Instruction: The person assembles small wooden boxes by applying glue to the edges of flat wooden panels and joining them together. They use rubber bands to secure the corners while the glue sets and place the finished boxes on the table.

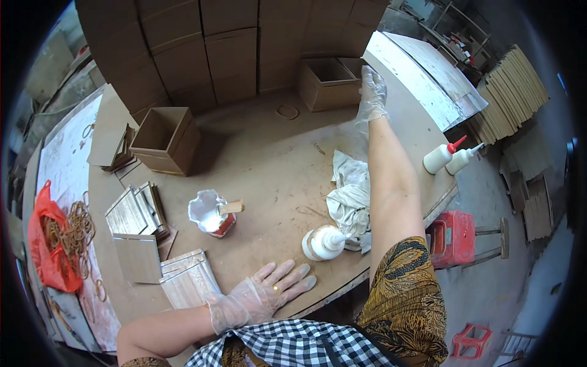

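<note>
My left hand (269, 292), in a clear plastic glove with a ring showing through, lies flat on the table with its fingers spread. Beside it are thin wooden panels (191, 280) and a white squeeze bottle (323, 243) with a nozzle. My right arm stretches to the far right, and the gloved right hand (373, 95) grips the right end of an open brown box (327, 96) with a divider. Its fingertips are partly hidden at the box's edge. Another open brown box (164, 142) stands at the left. A tub of white paste (211, 214) with a flat stick sits mid-table.
Stacked brown boxes (232, 61) wall off the table's far side. A crumpled cloth (350, 199) lies under my right arm. Two more squeeze bottles (437, 160) stand near the right edge. Panels (137, 211) and a red bag of rubber bands (49, 244) lie left; a red stool (452, 238) stands right.
</note>
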The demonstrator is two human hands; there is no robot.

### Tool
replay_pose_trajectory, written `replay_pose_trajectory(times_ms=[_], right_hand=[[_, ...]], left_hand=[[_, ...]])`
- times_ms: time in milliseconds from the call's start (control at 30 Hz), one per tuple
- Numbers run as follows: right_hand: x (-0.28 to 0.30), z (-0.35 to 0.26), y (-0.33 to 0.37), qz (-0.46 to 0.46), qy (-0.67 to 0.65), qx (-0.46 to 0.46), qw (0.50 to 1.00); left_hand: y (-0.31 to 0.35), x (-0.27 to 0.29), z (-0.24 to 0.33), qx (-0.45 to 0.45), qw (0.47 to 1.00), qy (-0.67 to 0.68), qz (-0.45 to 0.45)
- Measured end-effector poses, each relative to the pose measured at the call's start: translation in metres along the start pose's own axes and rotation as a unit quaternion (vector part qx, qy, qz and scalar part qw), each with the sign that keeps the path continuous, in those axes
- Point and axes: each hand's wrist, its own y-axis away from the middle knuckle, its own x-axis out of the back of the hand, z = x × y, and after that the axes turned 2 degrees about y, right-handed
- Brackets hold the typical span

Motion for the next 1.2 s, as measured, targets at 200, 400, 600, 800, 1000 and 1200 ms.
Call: replay_pose_trajectory(times_ms=[200,400,600,800,1000,1200], right_hand=[[0.039,-0.011,0.001,0.134,-0.137,-0.061,0.979],[0.107,-0.065,0.017,0.089,-0.225,0.012,0.970],[0.153,-0.229,0.212,0.059,-0.312,0.153,0.936],[0.171,-0.249,0.385,0.115,-0.101,0.284,0.947],[0.192,-0.182,0.483,-0.031,-0.197,0.038,0.979],[0.163,-0.188,0.507,-0.159,-0.153,-0.133,0.966]], left_hand=[[0.002,0.005,0.002,0.000,1.000,0.018,-0.014],[0.007,-0.007,-0.001,-0.025,0.999,0.029,0.039],[0.008,-0.009,-0.004,-0.040,0.998,0.035,0.040],[0.045,0.003,0.015,-0.053,0.998,0.028,-0.005],[0.167,0.073,0.028,-0.047,0.923,0.354,0.144],[0.236,0.084,-0.044,0.239,0.817,0.260,0.455]])
